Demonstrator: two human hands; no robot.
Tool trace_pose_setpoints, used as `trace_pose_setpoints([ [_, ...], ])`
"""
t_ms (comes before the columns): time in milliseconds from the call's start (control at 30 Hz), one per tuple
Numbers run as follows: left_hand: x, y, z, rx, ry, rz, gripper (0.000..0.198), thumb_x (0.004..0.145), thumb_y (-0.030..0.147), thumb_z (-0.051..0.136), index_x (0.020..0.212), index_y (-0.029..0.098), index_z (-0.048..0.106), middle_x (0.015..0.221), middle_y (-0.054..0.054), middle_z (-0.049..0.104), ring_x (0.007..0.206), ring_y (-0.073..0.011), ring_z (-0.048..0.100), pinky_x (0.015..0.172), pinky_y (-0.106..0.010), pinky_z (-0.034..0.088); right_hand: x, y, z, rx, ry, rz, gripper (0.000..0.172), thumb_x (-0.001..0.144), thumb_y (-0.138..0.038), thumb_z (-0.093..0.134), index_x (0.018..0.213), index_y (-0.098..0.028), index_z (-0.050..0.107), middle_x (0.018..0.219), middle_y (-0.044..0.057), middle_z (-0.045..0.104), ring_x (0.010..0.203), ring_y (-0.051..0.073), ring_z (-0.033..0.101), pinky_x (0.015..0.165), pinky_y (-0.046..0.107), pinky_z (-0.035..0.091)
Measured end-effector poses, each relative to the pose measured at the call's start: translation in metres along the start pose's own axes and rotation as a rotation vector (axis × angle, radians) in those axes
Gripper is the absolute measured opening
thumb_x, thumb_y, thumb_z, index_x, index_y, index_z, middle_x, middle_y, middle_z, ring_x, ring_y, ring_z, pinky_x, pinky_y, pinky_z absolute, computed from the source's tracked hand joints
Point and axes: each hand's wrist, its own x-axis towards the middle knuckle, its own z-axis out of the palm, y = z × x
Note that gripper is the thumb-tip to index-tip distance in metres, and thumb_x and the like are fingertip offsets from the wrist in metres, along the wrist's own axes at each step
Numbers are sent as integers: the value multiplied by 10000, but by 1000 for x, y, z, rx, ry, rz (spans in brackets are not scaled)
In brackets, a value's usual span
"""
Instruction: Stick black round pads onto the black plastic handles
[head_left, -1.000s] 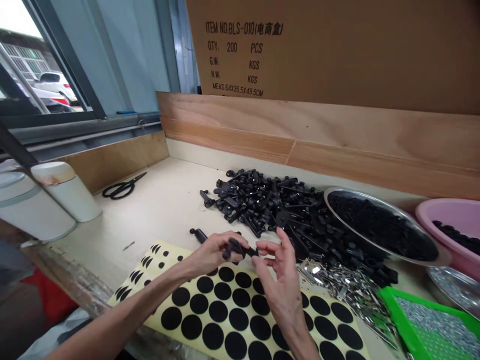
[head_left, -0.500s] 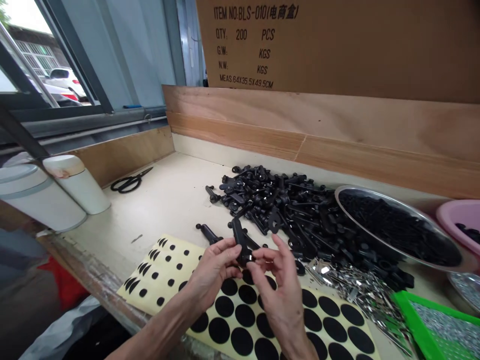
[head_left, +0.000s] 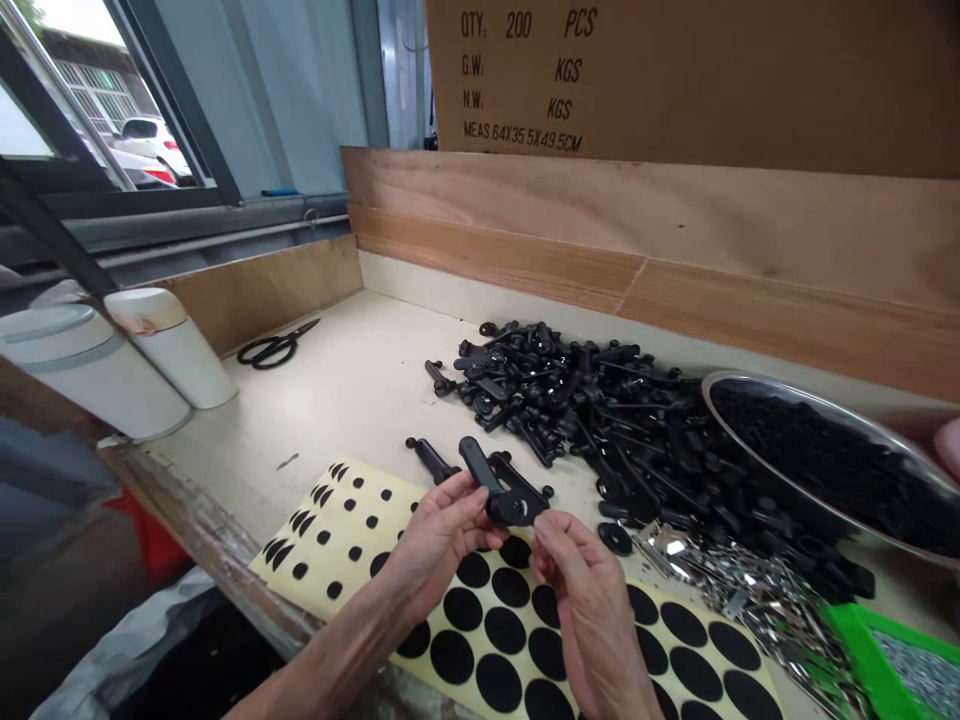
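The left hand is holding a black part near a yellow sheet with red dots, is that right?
Not quite: the dots are black, as the head view shows. The left hand does hold a black part near a yellow sheet.

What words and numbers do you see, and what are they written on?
All on the cardboard box:
"QTY: 200 PCS"
"G.W: KGS"
"N.W: KGS"
"MEAS:64X35.5X49.5CM"
Just tips of another line peek above the wooden board, too cut off to read.
I can't make out any other writing.
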Motion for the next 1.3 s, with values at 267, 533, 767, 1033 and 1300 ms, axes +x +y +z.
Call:
trace_pose_setpoints([
  [267,-1,-2,-2,-9,-10,23,225,803,253,707,983,129,656,889,-73,665,677,-110,602,629,-232,501,0,5,0,-131,-19,-11,299,795,-469,654,694,-190,614,595,-39,433,579,122,348,543,233,329],
  [533,-2,-2,-2,-2,-14,37,212,813,239,694,989,127,656,877,-66,658,679,-109,594,633,-238,492,1,2,1,-193,-13,-54,303,770,-476,678,693,-189,621,586,-38,463,572,120,371,545,233,342],
  [767,-4,-2,-3,0,-38,36,211,820,248,689,994,133,658,884,-68,663,695,-114,594,648,-240,484,3,2,1,-205,5,-48,311,753,-483,686,700,-183,622,582,-38,459,565,117,369,525,229,328],
  [1033,-4,-1,-3,20,-34,35,211,821,244,683,1001,135,663,862,-60,654,688,-114,587,648,-244,489,3,3,2,-226,10,-86,296,762,-473,676,711,-184,634,593,-32,483,564,119,381,521,229,323],
  [1300,-5,1,0,41,-35,48,167,854,207,638,997,121,653,889,-70,652,711,-110,578,661,-239,487,5,6,-1,-269,0,-114,300,790,-477,654,720,-188,616,623,-33,482,593,118,360,542,227,316],
])
